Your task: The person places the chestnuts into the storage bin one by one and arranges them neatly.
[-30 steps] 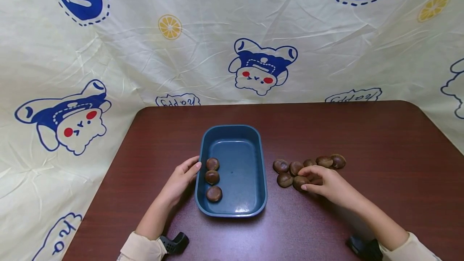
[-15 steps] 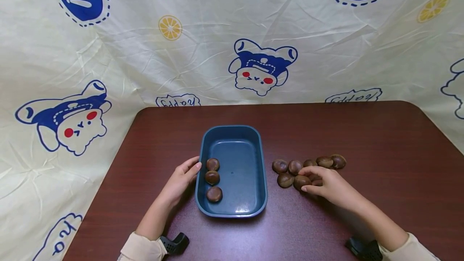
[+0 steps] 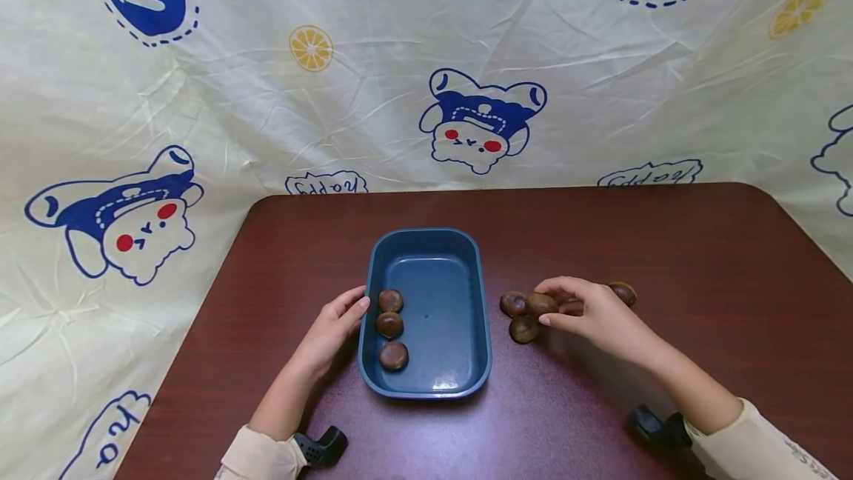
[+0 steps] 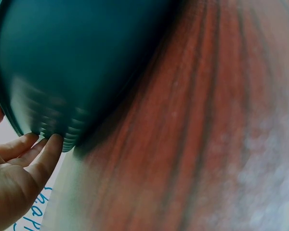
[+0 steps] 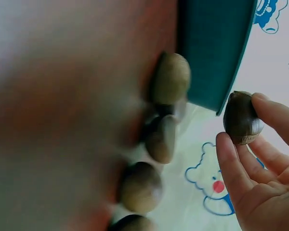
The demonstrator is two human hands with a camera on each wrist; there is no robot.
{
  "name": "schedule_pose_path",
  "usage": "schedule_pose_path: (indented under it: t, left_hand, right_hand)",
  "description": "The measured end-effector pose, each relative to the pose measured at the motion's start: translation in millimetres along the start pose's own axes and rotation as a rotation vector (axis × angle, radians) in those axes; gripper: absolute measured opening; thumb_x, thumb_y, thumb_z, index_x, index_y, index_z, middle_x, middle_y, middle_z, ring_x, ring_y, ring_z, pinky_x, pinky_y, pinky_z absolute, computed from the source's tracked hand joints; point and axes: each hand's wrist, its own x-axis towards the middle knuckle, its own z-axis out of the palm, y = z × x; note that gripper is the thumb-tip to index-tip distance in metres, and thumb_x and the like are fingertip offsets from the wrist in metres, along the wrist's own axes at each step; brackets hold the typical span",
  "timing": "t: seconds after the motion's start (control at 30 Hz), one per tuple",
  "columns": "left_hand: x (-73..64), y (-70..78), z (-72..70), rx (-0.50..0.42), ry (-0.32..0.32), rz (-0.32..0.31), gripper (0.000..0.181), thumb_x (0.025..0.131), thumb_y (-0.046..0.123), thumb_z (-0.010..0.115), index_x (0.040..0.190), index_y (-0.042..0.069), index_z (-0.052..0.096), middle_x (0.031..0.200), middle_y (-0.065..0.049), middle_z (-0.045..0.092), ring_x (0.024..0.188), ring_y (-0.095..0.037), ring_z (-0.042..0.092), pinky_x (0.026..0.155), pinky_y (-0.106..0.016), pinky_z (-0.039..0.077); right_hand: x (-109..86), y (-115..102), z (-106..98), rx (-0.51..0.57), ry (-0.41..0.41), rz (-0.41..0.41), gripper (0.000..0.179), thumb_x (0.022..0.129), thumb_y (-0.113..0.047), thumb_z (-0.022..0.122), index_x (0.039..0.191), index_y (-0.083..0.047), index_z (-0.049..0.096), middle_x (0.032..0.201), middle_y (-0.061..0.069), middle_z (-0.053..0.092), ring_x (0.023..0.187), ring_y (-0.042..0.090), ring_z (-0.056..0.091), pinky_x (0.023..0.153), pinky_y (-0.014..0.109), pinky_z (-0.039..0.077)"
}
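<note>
Between thumb and fingers, my right hand pinches a brown chestnut, raised off the table in the right wrist view. Just behind and below it in the head view lie a chestnut and another chestnut; my hand hides part of the group. A chestnut shows past the knuckles. The blue rectangular tray holds three chestnuts in a column along its left side, the middle chestnut among them. My left hand rests against the tray's left wall, fairly straight fingers touching its outside.
The dark red-brown table carries the tray and the loose chestnuts. A pale printed cloth hangs behind and beside it. Black wrist devices are worn on both arms, the left device close to the tabletop.
My right hand has picked up a chestnut from the front of the group and moved it slightly up and left in the head view. The left hand and tray have stayed in place.
</note>
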Motion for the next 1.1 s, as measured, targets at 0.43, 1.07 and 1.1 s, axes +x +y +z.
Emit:
schedule_pose_path:
  t: [0.43,1.07,1.1]
  left_hand:
    - [1.1,-0.4,-1.1,0.019,0.005,-0.002,0.046,0.093,0.023,0.050,0.130,-0.003,0.042,0.129,-0.019,0.045,0.114,-0.029,0.045,0.095,-0.043,0.034]
    - [1.3,-0.6,-1.9,0.005,0.001,-0.011,0.043,0.094,0.019,0.049,0.130,-0.003,0.041,0.127,-0.020,0.046,0.109,-0.026,0.048,0.094,-0.040,0.036]
    - [1.5,-1.0,-2.0,0.007,0.002,-0.011,0.043,0.094,0.019,0.049,0.130,-0.003,0.041,0.127,-0.020,0.046,0.109,-0.026,0.048,0.095,-0.040,0.036]
  right_hand:
    - [47.4,-37,11,-0.011,-0.032,-0.098,0.033,0.079,-0.013,0.069,0.110,-0.006,0.059,0.103,0.002,0.060,0.092,0.016,0.057,0.076,0.031,0.049]
    - [111.9,-67,63,0.024,-0.125,-0.182,0.032,0.078,-0.014,0.070,0.109,-0.007,0.060,0.099,0.000,0.060,0.089,0.014,0.054,0.079,0.031,0.048]
    - [115.1,-66,66,0.020,-0.128,-0.179,0.032,0.078,-0.014,0.070,0.108,-0.007,0.061,0.098,0.000,0.060,0.088,0.013,0.054,0.079,0.031,0.048]
